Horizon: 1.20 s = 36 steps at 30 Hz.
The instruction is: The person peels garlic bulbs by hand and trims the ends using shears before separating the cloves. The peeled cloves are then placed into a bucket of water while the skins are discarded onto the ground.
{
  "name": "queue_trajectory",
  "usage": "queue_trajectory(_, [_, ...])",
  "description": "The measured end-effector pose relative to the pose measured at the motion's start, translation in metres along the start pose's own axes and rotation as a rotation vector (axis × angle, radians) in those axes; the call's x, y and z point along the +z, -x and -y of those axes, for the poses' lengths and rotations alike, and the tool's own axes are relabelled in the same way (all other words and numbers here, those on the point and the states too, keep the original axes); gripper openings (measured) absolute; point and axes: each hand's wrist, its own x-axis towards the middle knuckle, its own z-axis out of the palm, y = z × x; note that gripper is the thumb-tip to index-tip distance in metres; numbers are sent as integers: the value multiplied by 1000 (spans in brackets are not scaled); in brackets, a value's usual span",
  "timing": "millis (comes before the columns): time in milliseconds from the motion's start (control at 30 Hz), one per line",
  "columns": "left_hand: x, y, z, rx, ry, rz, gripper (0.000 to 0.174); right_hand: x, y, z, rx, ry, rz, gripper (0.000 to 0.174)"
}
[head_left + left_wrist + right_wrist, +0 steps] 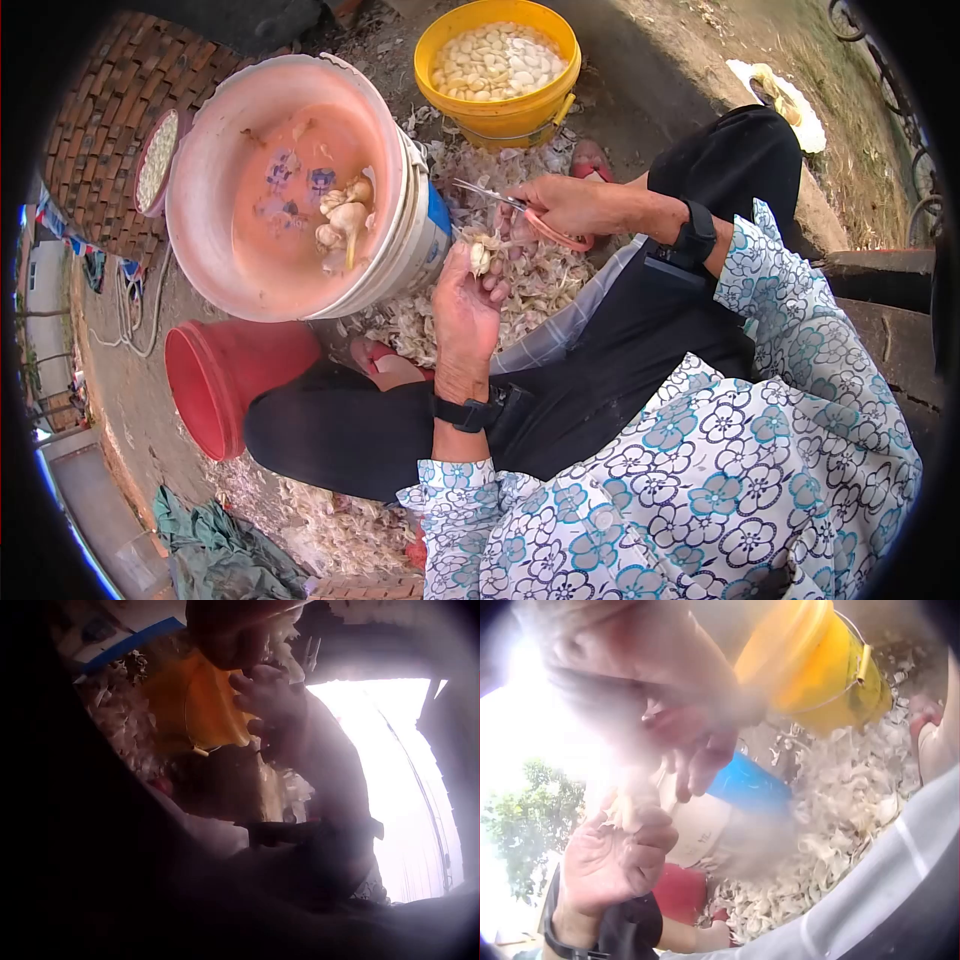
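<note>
In the head view the left hand (468,312) pinches a partly peeled garlic bulb (481,259) between thumb and fingers. Close beside it, the right hand (565,207) holds scissors (490,193) with pinkish handles, blades pointing left past the fingers, while its fingertips reach toward the bulb. The right wrist view shows the left hand (615,859) with curled fingers at the garlic (626,810), and the right hand (649,682) blurred above. The left wrist view is dark, with the right hand (281,705) near the garlic (285,645).
A large white bucket (185,200) with a pinkish inside holds several garlic bulbs (345,220). A yellow bucket (500,118) holds peeled cloves (497,62). A red bucket (240,375) lies at the lower left. Garlic skins (540,290) cover the ground between the feet.
</note>
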Motion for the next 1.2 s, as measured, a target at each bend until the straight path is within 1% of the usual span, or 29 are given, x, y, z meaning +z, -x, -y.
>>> queue_trajectory(33, [-3, 0, 1, 3, 6, -2, 19, 0, 0, 2, 2, 4, 6, 15])
queue_trajectory(100, [-6, -1, 0, 42, -87, 20, 21, 2, -3, 11, -410, 353, -487, 20])
queue_trajectory(133, [-3, 0, 1, 7, -92, 17, 25, 5, 2, 23, -331, 217, -341, 27])
queue_trajectory(167, [-1, 0, 2, 7, -93, 18, 25, 12, 0, 23, -331, 218, -342, 27])
queue_trajectory(233, [2, 1, 3, -20, -102, 44, 28, 23, -4, 14, -515, 317, -233, 31])
queue_trajectory(267, [-4, -1, 3, -63, -100, 77, 29, 28, -8, 4, -585, 440, -350, 32])
queue_trajectory(300, [-4, 0, 4, -61, -99, 77, 29, 30, -5, 6, -587, 442, -348, 32])
queue_trajectory(367, [-2, 0, 5, -116, -112, 64, 28, 30, 1, 16, -492, 363, -302, 28])
queue_trajectory(400, [-1, -2, 5, -108, -114, 73, 28, 30, -1, 14, -428, 361, -310, 23])
queue_trajectory(500, [-3, -3, 9, -153, -46, 63, 24, 33, -3, 10, -434, 301, -326, 19])
queue_trajectory(533, [-6, -5, 9, -171, 10, 82, 21, 36, -5, 6, -447, 342, -363, 18])
queue_trajectory(567, [-8, -7, 9, -165, 14, 87, 21, 37, -9, 3, -450, 350, -360, 18])
queue_trajectory(633, [-7, -9, 9, -216, 139, 93, 21, 41, -11, 11, -425, 406, -452, 20])
queue_trajectory(667, [-9, -6, 10, -220, 140, 76, 21, 44, -6, 13, -236, 201, -380, 20])
queue_trajectory(700, [-7, -7, 11, -216, 164, 6, 21, 49, -11, 6, -230, 195, -373, 20])
queue_trajectory(733, [-3, -12, 12, -212, 191, -54, 21, 51, -19, -4, -315, 274, -475, 20])
queue_trajectory(767, [-4, -15, 14, -218, 201, -56, 21, 52, -23, -14, -394, 354, -577, 20])
queue_trajectory(833, [-2, -12, 12, -216, 248, 85, 22, 56, -26, -19, -363, 319, -569, 18])
queue_trajectory(867, [0, -11, 13, -218, 228, -1, 21, 56, -28, -20, -319, 297, -565, 17])
queue_trajectory(900, [-3, -11, 15, -227, 234, -7, 21, 57, -28, -21, -275, 276, -562, 16])
queue_trajectory(933, [-7, -12, 14, -223, 186, 48, 21, 57, -29, -21, -268, 279, -560, 16])
queue_trajectory(967, [-8, -15, 13, -215, 136, 109, 21, 55, -30, -20, -215, 102, -532, 13])
queue_trajectory(1000, [-4, -16, 14, -206, 75, 98, 18, 53, -31, -16, -163, -75, -503, 11])
queue_trajectory(1033, [0, -14, 15, -207, 76, 102, 18, 52, -30, -14, -109, -255, -472, 11])
queue_trajectory(1067, [4, -10, 16, -166, -43, 4, 19, 51, -26, -12, -90, -322, -440, 14])
queue_trajectory(1100, [7, -8, 16, -121, -163, -94, 20, 47, -27, -12, -95, -320, -442, 14])
queue_trajectory(1133, [7, -6, 14, -117, -167, -96, 20, 46, -29, -14, -54, -311, -442, 14])
queue_trajectory(1167, [6, -3, 13, -77, -226, -32, 22, 45, -30, -15, -13, -301, -441, 15])
queue_trajectory(1200, [8, -2, 11, -37, -286, 35, 25, 41, -26, -7, 56, -366, -398, 15])
